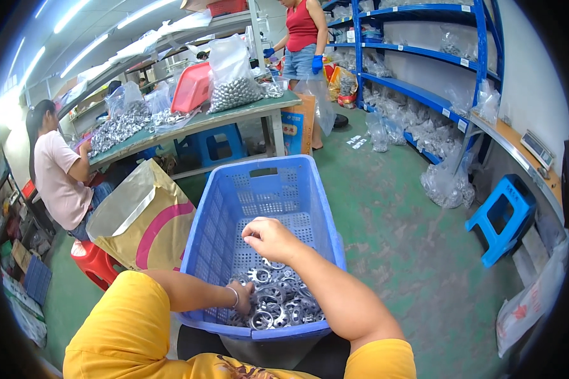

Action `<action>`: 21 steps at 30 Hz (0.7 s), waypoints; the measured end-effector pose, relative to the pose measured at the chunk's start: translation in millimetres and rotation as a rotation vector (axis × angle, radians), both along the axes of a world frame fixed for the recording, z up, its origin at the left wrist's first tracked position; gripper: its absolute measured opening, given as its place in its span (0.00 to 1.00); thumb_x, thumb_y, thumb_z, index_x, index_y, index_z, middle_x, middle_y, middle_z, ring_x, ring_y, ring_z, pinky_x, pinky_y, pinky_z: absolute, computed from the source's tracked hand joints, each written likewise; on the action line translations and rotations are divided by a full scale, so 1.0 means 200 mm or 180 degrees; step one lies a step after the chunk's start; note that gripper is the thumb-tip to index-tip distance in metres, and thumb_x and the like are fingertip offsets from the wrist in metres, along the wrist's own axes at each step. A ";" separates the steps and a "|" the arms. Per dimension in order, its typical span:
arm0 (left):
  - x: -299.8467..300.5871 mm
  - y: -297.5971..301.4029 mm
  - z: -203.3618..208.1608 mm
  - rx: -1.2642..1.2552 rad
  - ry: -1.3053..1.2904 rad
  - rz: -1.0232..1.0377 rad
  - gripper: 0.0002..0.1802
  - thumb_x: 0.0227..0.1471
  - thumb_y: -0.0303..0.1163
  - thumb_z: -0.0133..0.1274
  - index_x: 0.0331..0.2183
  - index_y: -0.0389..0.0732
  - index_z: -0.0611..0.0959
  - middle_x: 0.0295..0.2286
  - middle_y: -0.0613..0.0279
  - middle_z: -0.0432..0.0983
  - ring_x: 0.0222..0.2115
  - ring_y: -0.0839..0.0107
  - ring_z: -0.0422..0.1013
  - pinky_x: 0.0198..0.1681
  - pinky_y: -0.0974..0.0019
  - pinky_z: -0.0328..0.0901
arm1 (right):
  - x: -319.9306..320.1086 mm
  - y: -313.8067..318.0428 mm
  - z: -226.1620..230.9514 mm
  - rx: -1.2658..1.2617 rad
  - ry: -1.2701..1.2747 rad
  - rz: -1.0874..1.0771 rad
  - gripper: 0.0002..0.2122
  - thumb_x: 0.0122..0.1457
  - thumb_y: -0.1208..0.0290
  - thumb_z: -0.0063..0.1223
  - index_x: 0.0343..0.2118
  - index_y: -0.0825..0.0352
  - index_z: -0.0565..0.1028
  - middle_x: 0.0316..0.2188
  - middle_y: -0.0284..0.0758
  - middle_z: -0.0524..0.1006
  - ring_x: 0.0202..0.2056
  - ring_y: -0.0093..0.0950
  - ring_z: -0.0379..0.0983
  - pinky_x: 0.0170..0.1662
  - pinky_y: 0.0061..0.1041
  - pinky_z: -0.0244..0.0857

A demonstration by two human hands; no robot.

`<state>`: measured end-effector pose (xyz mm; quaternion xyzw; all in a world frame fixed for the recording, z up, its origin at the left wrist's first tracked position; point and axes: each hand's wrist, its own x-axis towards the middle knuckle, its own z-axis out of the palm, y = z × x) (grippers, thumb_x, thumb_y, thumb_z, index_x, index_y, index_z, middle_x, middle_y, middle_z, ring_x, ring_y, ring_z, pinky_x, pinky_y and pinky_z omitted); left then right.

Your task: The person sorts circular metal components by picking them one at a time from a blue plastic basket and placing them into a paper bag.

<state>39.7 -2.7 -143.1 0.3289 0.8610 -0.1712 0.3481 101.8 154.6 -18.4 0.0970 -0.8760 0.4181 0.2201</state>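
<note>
In front of me stands a blue plastic crate [330, 234] with perforated walls. Silvery toothed metal rings [278, 303] lie heaped in its near end. My left hand [243, 298], with a bracelet at the wrist, reaches down into the crate at the left edge of the heap. Its fingers are mostly hidden among the rings, so its grip does not show. Above the crate's middle, my right hand [269, 240] is raised with its fingers curled closed. Whatever it may hold is hidden from view.
A large tan sack [139, 221] stands open left of the crate, beside a red stool [95, 262]. Behind is a green-topped workbench [189, 123] with bagged metal parts, where one person sits. Another person stands near blue shelving [417, 95]. A blue stool [502, 215] is at right.
</note>
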 end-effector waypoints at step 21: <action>-0.17 0.15 0.57 0.3164 -0.2867 0.1537 0.33 0.28 0.15 0.52 0.42 0.44 0.66 0.30 0.59 0.68 0.29 0.68 0.69 0.27 0.63 0.68 | -0.05 0.11 -0.10 0.0158 -0.1681 0.0025 0.22 0.43 0.84 0.41 0.46 0.67 0.64 0.44 0.43 0.67 0.47 0.34 0.64 0.47 0.28 0.58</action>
